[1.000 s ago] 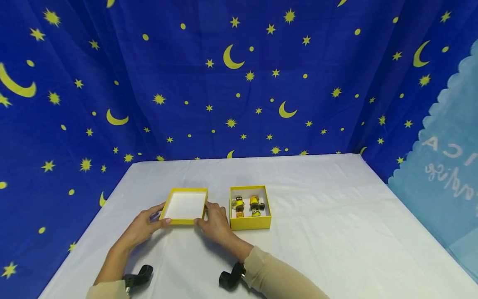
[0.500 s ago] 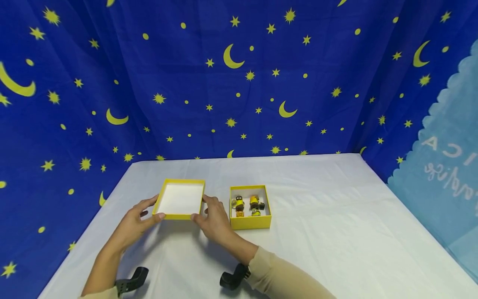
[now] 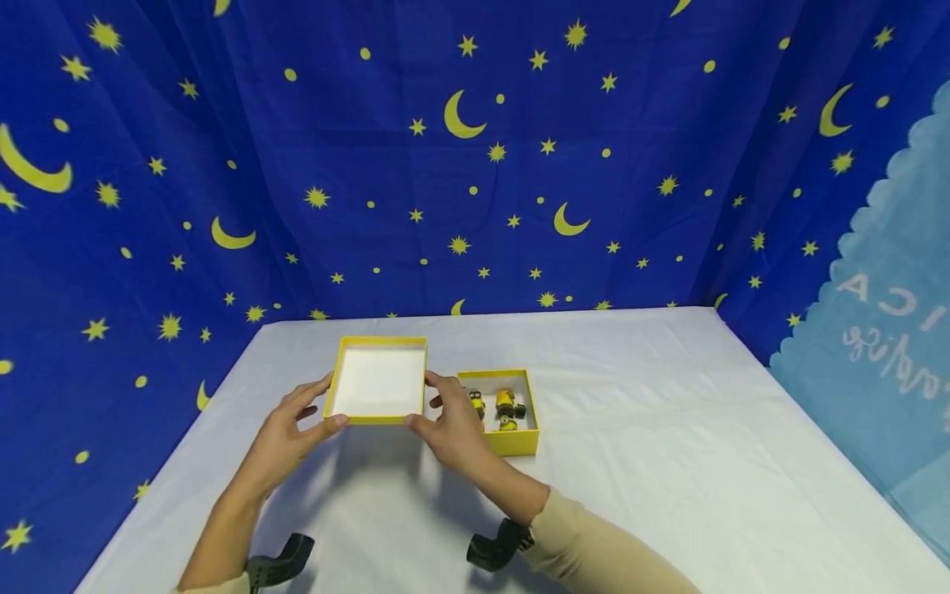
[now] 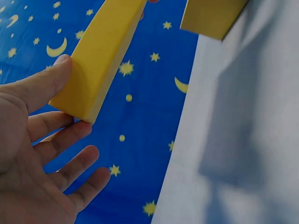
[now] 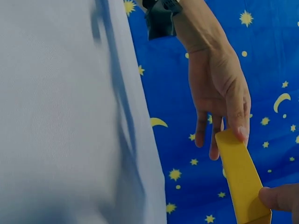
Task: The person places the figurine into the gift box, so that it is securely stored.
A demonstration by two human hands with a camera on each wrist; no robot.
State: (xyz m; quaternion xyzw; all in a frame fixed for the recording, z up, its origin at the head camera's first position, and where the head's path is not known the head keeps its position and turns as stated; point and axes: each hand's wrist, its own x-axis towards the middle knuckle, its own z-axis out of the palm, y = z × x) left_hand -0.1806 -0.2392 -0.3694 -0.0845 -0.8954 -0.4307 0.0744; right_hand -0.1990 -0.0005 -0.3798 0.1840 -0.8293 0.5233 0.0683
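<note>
A square yellow box lid [image 3: 377,379] with a white inside is held up above the table, its hollow side facing the head camera. My left hand [image 3: 285,429] pinches its left near corner, thumb on the near wall; in the left wrist view the lid [image 4: 93,60] sits between thumb and fingers. On the other side my right hand [image 3: 456,425] pinches the right near corner. Right of the lid stands the yellow box [image 3: 512,444] on the table, holding several small yellow minion figures [image 3: 506,403]. The right hand covers the box's left part from the head camera.
A white cloth [image 3: 653,445] covers the table. Behind and to the left hangs a blue curtain [image 3: 505,181] with yellow moons and stars. A light blue panel [image 3: 891,330] with lettering stands at the right. Each wrist bears a black camera mount [image 3: 278,563].
Both hands have raised the lid off the table, first drifting slightly left, then right toward the box. The right hand now overlaps the box in view. The box stays put.
</note>
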